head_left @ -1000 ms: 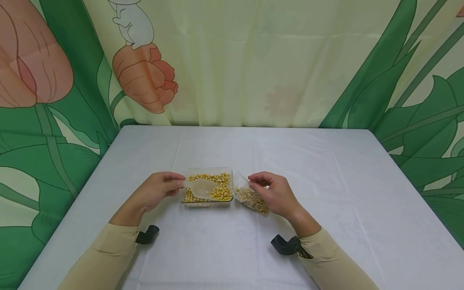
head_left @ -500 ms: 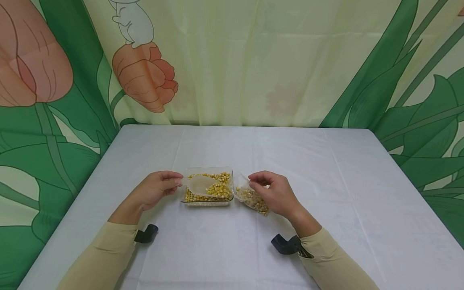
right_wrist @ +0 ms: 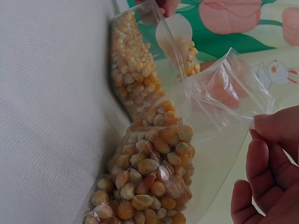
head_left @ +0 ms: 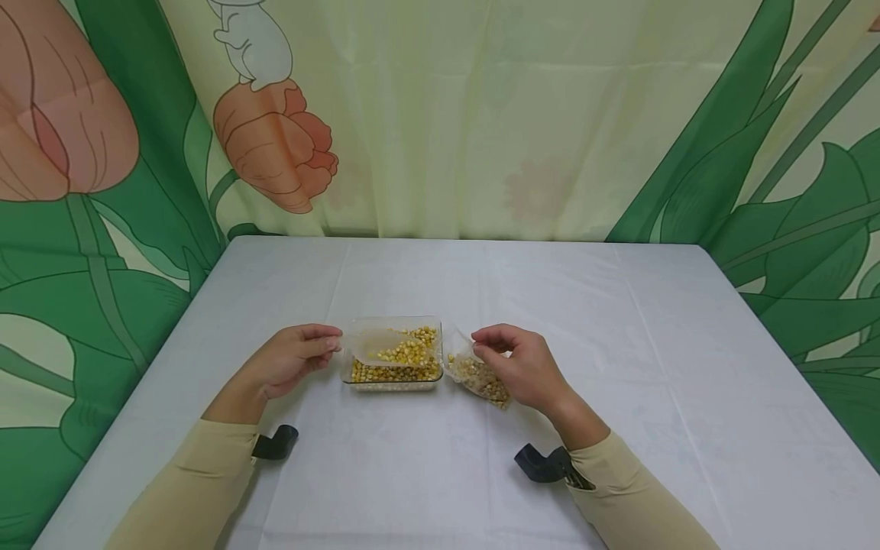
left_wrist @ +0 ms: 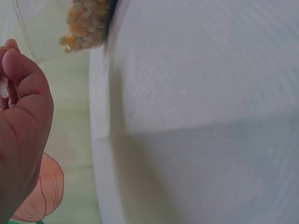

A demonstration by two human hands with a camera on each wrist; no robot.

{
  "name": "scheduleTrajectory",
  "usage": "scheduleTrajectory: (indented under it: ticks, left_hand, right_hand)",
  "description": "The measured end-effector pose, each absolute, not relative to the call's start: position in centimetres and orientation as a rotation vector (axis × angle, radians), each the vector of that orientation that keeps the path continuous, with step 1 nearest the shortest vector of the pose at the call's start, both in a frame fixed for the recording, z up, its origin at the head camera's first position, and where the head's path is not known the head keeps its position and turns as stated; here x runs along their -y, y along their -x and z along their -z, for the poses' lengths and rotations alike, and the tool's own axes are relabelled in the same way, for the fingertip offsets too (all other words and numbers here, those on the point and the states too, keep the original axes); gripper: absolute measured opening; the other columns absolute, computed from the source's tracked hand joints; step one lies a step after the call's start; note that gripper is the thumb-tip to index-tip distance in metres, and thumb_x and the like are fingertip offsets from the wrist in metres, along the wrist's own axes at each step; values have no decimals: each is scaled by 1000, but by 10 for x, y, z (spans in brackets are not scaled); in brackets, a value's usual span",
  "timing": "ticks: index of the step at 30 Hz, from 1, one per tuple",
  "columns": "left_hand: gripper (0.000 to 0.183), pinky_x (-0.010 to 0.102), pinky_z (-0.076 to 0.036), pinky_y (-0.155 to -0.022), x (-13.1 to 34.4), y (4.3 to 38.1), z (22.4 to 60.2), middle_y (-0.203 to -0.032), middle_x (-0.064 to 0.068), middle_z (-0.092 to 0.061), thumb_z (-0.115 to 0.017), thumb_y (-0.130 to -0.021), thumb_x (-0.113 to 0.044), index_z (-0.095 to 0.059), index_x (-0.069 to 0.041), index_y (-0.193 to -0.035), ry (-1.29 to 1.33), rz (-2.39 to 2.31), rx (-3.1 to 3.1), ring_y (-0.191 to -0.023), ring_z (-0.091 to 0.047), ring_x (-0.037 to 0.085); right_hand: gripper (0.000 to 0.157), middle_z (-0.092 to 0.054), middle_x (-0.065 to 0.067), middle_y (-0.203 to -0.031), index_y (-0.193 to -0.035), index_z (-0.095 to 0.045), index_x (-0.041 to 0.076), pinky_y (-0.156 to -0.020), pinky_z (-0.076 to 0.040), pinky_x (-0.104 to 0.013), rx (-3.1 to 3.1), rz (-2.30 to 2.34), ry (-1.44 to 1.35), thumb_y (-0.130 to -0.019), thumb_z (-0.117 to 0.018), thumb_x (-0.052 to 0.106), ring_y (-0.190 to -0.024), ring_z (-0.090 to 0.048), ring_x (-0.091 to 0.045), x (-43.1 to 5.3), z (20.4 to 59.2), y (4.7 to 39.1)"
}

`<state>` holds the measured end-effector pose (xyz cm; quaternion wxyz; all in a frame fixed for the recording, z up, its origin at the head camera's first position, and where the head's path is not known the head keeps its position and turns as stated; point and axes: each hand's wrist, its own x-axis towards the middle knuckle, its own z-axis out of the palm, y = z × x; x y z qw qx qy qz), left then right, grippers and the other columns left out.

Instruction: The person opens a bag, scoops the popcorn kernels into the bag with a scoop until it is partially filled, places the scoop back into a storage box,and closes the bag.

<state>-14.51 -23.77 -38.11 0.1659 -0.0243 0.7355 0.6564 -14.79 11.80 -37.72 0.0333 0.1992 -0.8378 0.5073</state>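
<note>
**One scoop of corn kernels, raised over a clear rectangular container**

Compared with half a second ago, the scoop has been drawn slightly leftward, and more corn is exposed along the container's near side. Its handle is pinched by the left hand. Just right of the container, a clear plastic bag of kernels is held by its edge between right-hand thumb and finger. The table is covered with creased white cloth, backed by a tulip-printed curtain.

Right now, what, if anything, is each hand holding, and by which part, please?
Left hand: scoop, by its handle end; right hand: bag, by its upper edge.
</note>
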Motion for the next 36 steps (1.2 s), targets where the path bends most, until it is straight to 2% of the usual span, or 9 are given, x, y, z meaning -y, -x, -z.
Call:
scheduleTrajectory:
  ticks: [16, 36]
  left_hand:
    - [28, 20, -51, -72, 239, 145, 377, -93, -1, -64, -53, -103, -4, -50, 11, -126, 71, -2003, -1969, -80, -57, 9]
    - [36, 23, -53, -79, 204, 136, 350, -96, 2, -60, -54, -103, -7, -49, 17, -129, -2, -1958, -2119, -85, -58, 12]
  right_hand:
    - [13, -72, -2, -89, -104, -73, 1, -65, -50, -27, 2585, -1567, -611, -92, -70, 2, -82, -63, -19, -118, 379, 149]
    - [14, -72, -2, -92, -106, -73, 1, -68, -51, -29, 2582, -1570, -623, -92, -71, 3, -84, -64, -20, -118, 376, 148]
